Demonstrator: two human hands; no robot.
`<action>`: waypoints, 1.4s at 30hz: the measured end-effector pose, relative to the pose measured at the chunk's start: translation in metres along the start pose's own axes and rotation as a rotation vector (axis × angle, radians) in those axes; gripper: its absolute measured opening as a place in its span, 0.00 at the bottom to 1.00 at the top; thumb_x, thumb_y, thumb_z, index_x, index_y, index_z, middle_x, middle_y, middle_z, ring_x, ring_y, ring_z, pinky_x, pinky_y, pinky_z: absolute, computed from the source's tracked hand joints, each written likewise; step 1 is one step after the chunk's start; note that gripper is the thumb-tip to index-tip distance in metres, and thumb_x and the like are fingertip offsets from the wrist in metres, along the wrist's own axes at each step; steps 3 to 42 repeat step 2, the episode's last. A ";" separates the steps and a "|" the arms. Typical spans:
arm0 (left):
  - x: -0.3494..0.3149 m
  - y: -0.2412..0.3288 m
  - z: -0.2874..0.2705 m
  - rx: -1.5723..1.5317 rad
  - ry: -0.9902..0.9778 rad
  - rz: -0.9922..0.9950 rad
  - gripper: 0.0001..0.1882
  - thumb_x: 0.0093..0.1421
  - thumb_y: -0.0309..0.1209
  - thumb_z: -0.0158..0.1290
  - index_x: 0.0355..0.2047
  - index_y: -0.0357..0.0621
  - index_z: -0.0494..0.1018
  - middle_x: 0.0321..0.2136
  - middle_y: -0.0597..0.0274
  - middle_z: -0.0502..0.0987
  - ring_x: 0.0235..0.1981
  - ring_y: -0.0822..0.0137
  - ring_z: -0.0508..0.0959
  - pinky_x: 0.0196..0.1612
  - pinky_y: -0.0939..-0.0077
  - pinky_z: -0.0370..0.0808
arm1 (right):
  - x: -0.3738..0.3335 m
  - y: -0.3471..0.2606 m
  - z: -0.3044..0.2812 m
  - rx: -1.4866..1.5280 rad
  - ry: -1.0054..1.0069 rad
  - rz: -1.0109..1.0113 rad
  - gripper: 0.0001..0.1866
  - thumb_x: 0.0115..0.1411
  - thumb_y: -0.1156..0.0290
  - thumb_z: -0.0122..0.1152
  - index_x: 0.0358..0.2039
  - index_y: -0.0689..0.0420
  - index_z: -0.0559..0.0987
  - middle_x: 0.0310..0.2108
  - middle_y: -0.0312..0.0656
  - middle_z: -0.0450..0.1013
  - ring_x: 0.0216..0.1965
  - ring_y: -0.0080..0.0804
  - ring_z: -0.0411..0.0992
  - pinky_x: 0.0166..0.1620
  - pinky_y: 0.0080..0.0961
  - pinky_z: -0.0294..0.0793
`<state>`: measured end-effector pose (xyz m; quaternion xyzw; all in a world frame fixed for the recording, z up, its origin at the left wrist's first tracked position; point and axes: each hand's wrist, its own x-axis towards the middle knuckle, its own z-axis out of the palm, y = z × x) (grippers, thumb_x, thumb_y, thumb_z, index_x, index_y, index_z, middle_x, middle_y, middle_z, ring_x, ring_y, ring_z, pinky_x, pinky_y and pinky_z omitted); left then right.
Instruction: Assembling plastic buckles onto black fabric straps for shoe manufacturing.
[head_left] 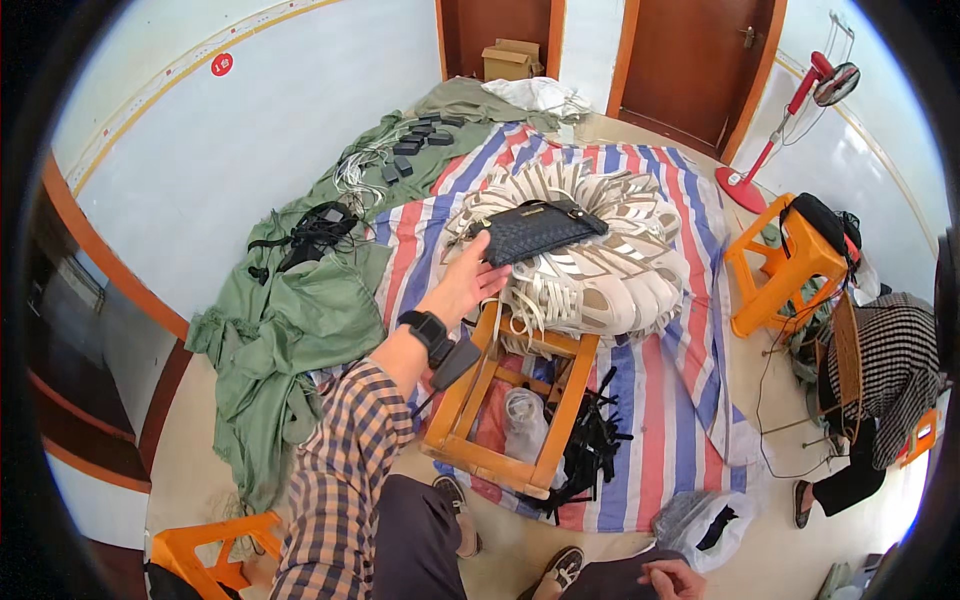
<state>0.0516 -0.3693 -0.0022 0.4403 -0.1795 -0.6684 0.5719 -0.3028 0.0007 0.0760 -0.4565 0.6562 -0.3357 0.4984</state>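
Note:
My left hand [465, 283] reaches forward and grips the near left end of a black textured purse [545, 232], thumb at its edge and fingers along its lower side. The purse lies on top of a big ring-shaped heap of white and beige sneakers [610, 285], with laces hanging down its front. Low in the picture, my right hand [672, 578] is by my right thigh, fingers curled in, and no object shows in it. The bottom edge cuts part of it off.
A wooden stool frame [490, 450] stands before the shoes, black strips [590, 445] beside it. Striped sheeting [660, 420] and green cloth [300, 310] cover the floor. Orange stools [790, 265], a red fan [740, 185], a plastic bag [690, 520] and a seated person [885, 350] are around.

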 end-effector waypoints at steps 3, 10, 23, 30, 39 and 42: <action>0.015 0.000 0.012 0.156 0.040 -0.019 0.24 0.55 0.50 0.51 0.41 0.45 0.65 0.31 0.59 0.72 0.26 0.68 0.75 0.26 0.77 0.73 | 0.005 0.002 -0.003 0.001 0.014 0.063 0.08 0.59 0.73 0.51 0.37 0.61 0.76 0.29 0.39 0.73 0.33 0.24 0.69 0.37 0.17 0.66; 0.015 0.000 0.012 0.156 0.040 -0.019 0.24 0.55 0.50 0.51 0.41 0.45 0.65 0.31 0.59 0.72 0.26 0.68 0.75 0.26 0.77 0.73 | 0.005 0.002 -0.003 0.001 0.014 0.063 0.08 0.59 0.73 0.51 0.37 0.61 0.76 0.29 0.39 0.73 0.33 0.24 0.69 0.37 0.17 0.66; 0.015 0.000 0.012 0.156 0.040 -0.019 0.24 0.55 0.50 0.51 0.41 0.45 0.65 0.31 0.59 0.72 0.26 0.68 0.75 0.26 0.77 0.73 | 0.005 0.002 -0.003 0.001 0.014 0.063 0.08 0.59 0.73 0.51 0.37 0.61 0.76 0.29 0.39 0.73 0.33 0.24 0.69 0.37 0.17 0.66; 0.015 0.000 0.012 0.156 0.040 -0.019 0.24 0.55 0.50 0.51 0.41 0.45 0.65 0.31 0.59 0.72 0.26 0.68 0.75 0.26 0.77 0.73 | 0.005 0.002 -0.003 0.001 0.014 0.063 0.08 0.59 0.73 0.51 0.37 0.61 0.76 0.29 0.39 0.73 0.33 0.24 0.69 0.37 0.17 0.66; 0.015 0.000 0.012 0.156 0.040 -0.019 0.24 0.55 0.50 0.51 0.41 0.45 0.65 0.31 0.59 0.72 0.26 0.68 0.75 0.26 0.77 0.73 | 0.005 0.002 -0.003 0.001 0.014 0.063 0.08 0.59 0.73 0.51 0.37 0.61 0.76 0.29 0.39 0.73 0.33 0.24 0.69 0.37 0.17 0.66; 0.015 0.000 0.012 0.156 0.040 -0.019 0.24 0.55 0.50 0.51 0.41 0.45 0.65 0.31 0.59 0.72 0.26 0.68 0.75 0.26 0.77 0.73 | 0.005 0.002 -0.003 0.001 0.014 0.063 0.08 0.59 0.73 0.51 0.37 0.61 0.76 0.29 0.39 0.73 0.33 0.24 0.69 0.37 0.17 0.66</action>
